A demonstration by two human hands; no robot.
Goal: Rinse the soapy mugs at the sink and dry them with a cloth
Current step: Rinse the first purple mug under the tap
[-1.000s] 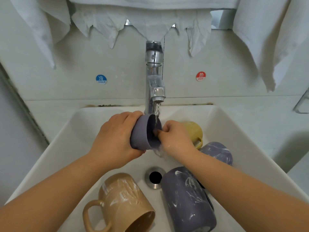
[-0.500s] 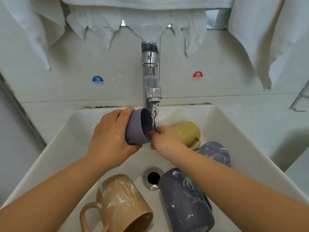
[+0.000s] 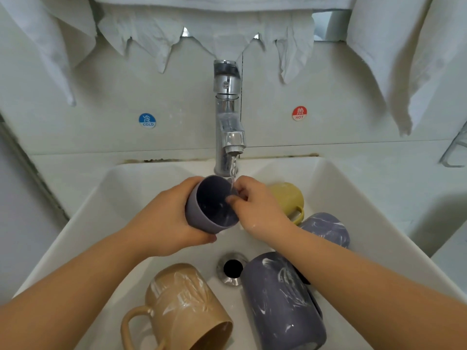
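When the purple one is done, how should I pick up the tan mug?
Take the tan mug by its handle. It lies on its side in the sink, mouth toward you, with the handle loop sticking out on the left, clear of the big purple mug. Come in from the left with your left hand. Soap streaks make the body look slippery.

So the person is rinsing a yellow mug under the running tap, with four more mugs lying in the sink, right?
Not quite. The mug under the tap is purple, not yellow, as the head view shows. The left hand holds it while the right hand fingers its rim. The yellow mug is one of the four lying in the sink.
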